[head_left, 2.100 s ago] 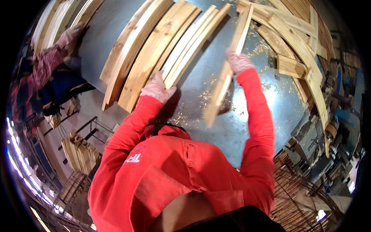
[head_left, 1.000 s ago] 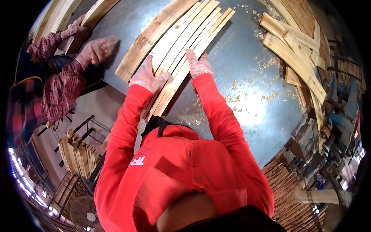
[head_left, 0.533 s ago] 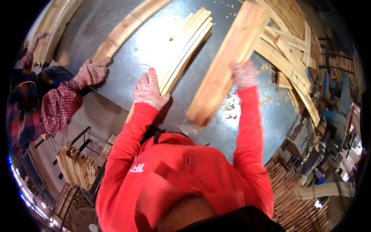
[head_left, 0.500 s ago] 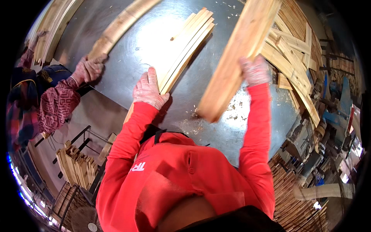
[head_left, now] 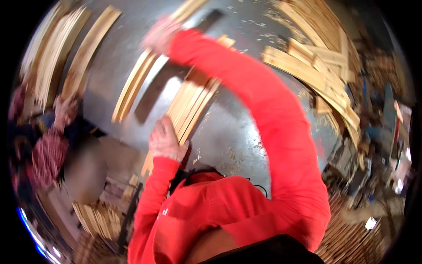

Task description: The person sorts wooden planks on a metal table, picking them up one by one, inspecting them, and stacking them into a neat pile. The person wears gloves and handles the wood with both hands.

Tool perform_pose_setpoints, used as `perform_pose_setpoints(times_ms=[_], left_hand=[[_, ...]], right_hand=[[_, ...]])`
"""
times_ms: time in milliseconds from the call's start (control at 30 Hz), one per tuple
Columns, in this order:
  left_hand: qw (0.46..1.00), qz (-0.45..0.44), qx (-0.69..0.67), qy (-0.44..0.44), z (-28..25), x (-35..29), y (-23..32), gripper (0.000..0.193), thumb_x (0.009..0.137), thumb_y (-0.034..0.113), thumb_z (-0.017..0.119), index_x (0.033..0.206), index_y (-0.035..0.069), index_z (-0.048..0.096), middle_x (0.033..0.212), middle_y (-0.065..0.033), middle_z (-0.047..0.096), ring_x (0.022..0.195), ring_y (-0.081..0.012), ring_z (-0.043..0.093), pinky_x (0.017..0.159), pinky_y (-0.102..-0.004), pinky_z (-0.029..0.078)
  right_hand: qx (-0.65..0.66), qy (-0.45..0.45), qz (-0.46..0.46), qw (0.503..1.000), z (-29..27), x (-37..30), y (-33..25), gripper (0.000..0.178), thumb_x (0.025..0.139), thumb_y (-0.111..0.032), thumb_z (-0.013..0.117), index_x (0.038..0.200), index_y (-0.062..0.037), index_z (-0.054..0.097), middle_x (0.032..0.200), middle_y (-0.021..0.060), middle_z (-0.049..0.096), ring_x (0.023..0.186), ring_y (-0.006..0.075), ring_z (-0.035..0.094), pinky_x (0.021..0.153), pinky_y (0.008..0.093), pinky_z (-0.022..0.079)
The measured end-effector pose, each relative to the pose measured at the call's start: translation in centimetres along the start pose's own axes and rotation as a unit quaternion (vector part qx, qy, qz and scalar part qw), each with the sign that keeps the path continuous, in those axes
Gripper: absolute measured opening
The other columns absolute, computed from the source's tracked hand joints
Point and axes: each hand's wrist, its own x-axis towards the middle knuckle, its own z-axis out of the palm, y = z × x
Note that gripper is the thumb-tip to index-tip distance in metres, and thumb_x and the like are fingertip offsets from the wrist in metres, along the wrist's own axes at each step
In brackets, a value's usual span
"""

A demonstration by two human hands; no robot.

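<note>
My gloved left hand (head_left: 165,141) is closed round the near end of a stack of narrow wooden slats (head_left: 190,105) lying slantwise on the metal table (head_left: 233,132). My right arm reaches across to the far left, over the far part of that stack. My right hand (head_left: 162,36), blurred by motion, grips a few wooden boards (head_left: 135,88) held together. A dark shadow beside these boards suggests they are raised off the table.
At the left a co-worker's hand (head_left: 66,110) holds the near end of a board (head_left: 91,50), beside a bundle of boards (head_left: 59,57). Loose planks (head_left: 303,72) lie piled at the right. Wood shavings (head_left: 272,37) dot the far table. Cut pieces (head_left: 100,219) stand at lower left.
My right hand has carried the boards from the right across to the far left. My left hand stays on the slats. The co-worker's board has shifted left, towards the bundle.
</note>
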Motion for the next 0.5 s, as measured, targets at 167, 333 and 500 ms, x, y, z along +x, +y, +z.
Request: perform_pose_setpoints(times_ms=[167,333,500], left_hand=[[0.998,0.026,0.029,0.057,1.9,-0.9,-0.8,0.107,0.055,0.033,0.081,0.142,0.001,0.028,0.133,-0.0231,0.043,0.117,-0.0387,0.046,0.098,-0.0469,0.039],[0.995,0.033,0.035,0.091,1.5,-0.4,-1.3,0.096,0.053,0.027,0.079,0.135,0.000,0.038,0.125,-0.0217,0.049,0.110,-0.0399,0.051,0.094,-0.0471,0.043],[0.998,-0.001,0.018,0.062,0.4,-1.4,-6.2,0.101,0.057,0.023,0.081,0.143,0.001,0.032,0.139,-0.0233,0.042,0.129,-0.0390,0.039,0.106,-0.0440,0.034]], right_hand=[[0.000,-0.140,-0.054,0.989,3.5,4.0,-9.3,0.023,0.082,-0.024,0.057,0.102,-0.0224,0.068,0.102,0.0019,0.068,0.102,0.0280,0.063,0.097,0.0611,0.034],[0.025,0.112,-0.030,0.993,0.4,-2.4,-3.3,0.037,0.078,-0.024,0.061,0.115,-0.0196,0.060,0.118,0.0046,0.061,0.107,0.0285,0.059,0.091,0.0553,0.040],[-0.026,-0.055,0.348,0.935,-0.9,-28.1,12.3,0.086,0.071,-0.055,0.069,0.141,-0.0176,0.036,0.140,0.0087,0.045,0.127,0.0287,0.043,0.105,0.0477,0.031]])
